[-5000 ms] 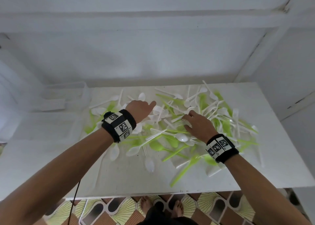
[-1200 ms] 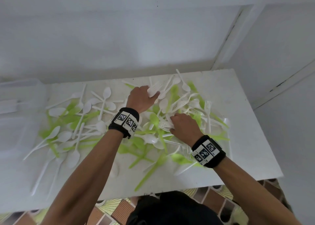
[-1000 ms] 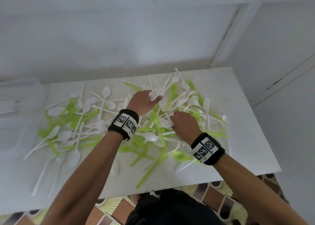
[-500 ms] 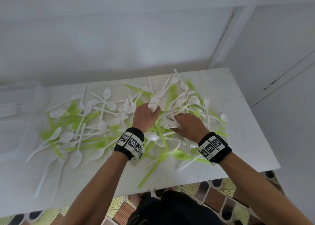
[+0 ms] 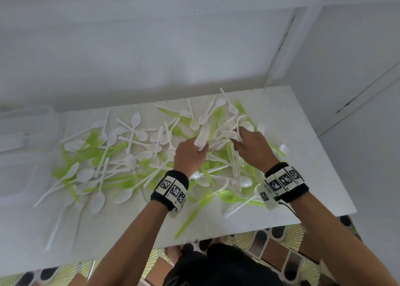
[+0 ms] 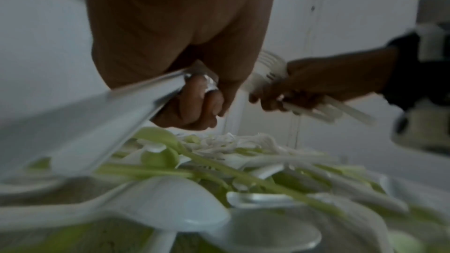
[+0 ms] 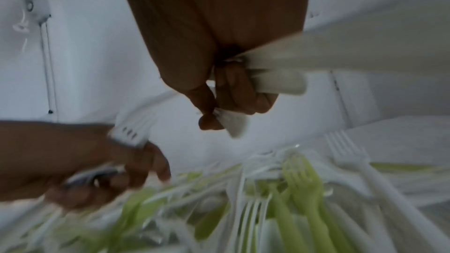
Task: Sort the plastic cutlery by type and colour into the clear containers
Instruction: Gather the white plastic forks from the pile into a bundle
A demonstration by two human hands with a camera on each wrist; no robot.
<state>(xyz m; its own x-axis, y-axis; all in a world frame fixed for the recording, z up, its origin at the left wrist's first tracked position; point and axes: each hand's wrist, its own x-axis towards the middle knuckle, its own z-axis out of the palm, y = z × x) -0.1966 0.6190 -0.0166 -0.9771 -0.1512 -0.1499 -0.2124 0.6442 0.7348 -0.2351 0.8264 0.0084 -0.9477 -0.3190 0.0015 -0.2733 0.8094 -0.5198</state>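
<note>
While both my fists hang over the pile, my left hand (image 5: 190, 153) is curled round a bunch of white forks (image 5: 202, 137), tines sticking up past my knuckles; my right hand (image 5: 252, 148) grips a second bunch of white forks (image 5: 238, 132), tines pointing up and left. Left wrist view shows my fingers (image 6: 194, 103) wrapped round blurred white handles; right wrist view shows my fingers (image 7: 238, 93) wrapped round white handles too. Count in each bunch, can't tell

Loose cutlery (image 5: 134, 155) is spread wide over the table, white spoons and forks mixed with lime green ones, crossing and overlapping. One green fork (image 7: 302, 182) lies tines up just below my right hand, beside a white fork (image 7: 348, 151). Wrist views are smeared with motion blur, so most pieces there are hard to tell by type

Clear containers (image 5: 26, 147) sit at the table's far left, pale and cut off by the frame edge; contents can't be made out

White table (image 5: 303, 147) stands against a white wall (image 5: 151, 47). Patterned floor tiles (image 5: 266, 242) show below the near edge
</note>
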